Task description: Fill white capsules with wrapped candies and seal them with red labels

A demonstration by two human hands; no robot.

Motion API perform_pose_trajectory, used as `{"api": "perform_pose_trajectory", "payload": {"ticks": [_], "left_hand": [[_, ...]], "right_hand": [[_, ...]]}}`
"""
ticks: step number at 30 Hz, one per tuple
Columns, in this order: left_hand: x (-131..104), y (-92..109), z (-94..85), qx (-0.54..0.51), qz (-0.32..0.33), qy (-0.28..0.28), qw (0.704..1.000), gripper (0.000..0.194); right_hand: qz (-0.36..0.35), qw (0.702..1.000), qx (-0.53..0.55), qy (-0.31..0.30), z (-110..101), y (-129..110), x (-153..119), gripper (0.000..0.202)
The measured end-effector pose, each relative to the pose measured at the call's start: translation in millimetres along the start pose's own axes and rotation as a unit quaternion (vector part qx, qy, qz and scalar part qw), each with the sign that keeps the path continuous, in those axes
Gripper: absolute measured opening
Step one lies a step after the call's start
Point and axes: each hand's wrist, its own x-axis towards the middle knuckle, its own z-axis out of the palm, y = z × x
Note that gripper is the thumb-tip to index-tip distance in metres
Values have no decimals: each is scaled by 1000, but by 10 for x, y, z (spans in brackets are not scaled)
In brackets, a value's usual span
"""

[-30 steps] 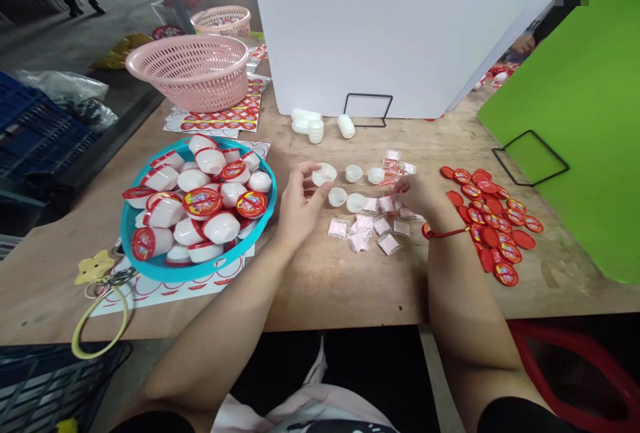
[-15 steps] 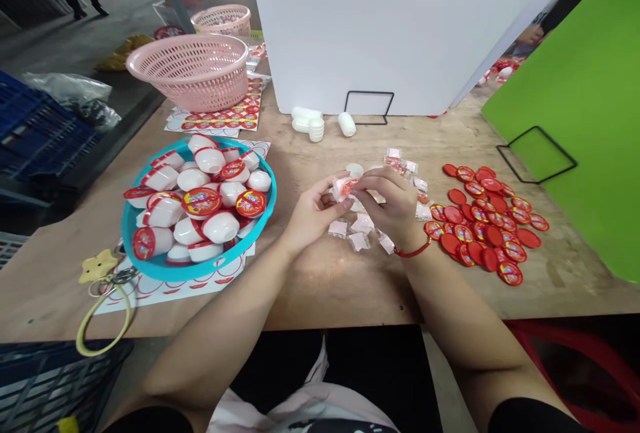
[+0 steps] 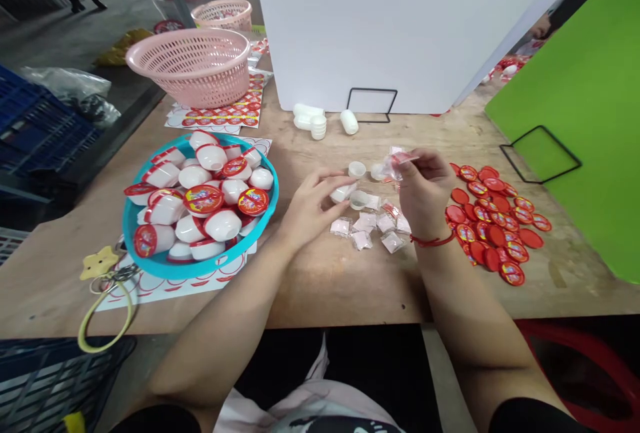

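My left hand (image 3: 313, 209) has its fingers curled around a white cup (image 3: 343, 193) at the middle of the table. My right hand (image 3: 427, 183) pinches a small clear packet (image 3: 399, 162) with something red in it. Between the hands stand more small white cups (image 3: 357, 169). Several flat packets with pale pink contents (image 3: 367, 221) lie just in front of them. To the right of my right hand spreads a pile of red lids (image 3: 495, 236), some with printed labels.
At left, a blue basin (image 3: 274, 203) holds white cups with red lids; behind it stands a pink basket (image 3: 200, 76). White stacked cups (image 3: 310, 118) sit by a white panel (image 3: 370, 26). A green panel (image 3: 590, 126) rises at right. Keys (image 3: 120, 276) lie front left.
My right hand has moved away from my left hand to the right and now holds a packet there. My left hand stays near its place, around a cup.
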Motion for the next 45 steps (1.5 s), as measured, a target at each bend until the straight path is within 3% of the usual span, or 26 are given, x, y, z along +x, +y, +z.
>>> {"api": "perform_pose_trajectory", "payload": {"ticks": [4, 8, 13, 16, 20, 28, 33, 36, 39, 40, 41, 43, 45], "left_hand": [[-7, 6, -29, 33, 24, -69, 997, 50], [-7, 11, 33, -97, -59, -15, 993, 73], [-13, 66, 167, -371, -200, 6, 907, 59], [-15, 104, 194, -455, -234, 9, 859, 46], [-12, 113, 173, -502, -269, 13, 822, 35], [15, 57, 157, -472, -307, 69, 823, 33], [24, 98, 135, -433, -278, 86, 853, 38], [10, 114, 108, -415, -252, 74, 871, 47], [-3, 110, 82, -409, -235, 63, 880, 47], [-4, 109, 75, -409, -231, 58, 881, 43], [-5, 113, 70, -410, -229, 56, 881, 39], [-4, 135, 61, -409, -235, 61, 880, 31], [-1, 177, 53, -407, -249, 72, 876, 26]], "right_hand": [[9, 1000, 1, 3, -3, 46, 40, 27], [13, 999, -1, -52, 76, -13, -105, 20], [-114, 974, -131, -143, 189, -162, -311, 6], [-196, 949, -182, -170, 205, -187, -325, 15], [-232, 930, -212, -191, 168, -161, -240, 11], [-253, 904, -224, -261, 67, -133, -138, 11], [-259, 906, -178, -284, 52, -199, -129, 12], [-205, 925, -176, -266, -44, -333, -29, 13], [-71, 936, -262, -222, -347, -479, 178, 21], [-12, 922, -317, -224, -492, -512, 253, 23], [48, 888, -385, -246, -648, -531, 321, 24], [143, 771, -526, -329, -950, -527, 407, 25], [192, 657, -602, -412, -1176, -481, 401, 27]]}}
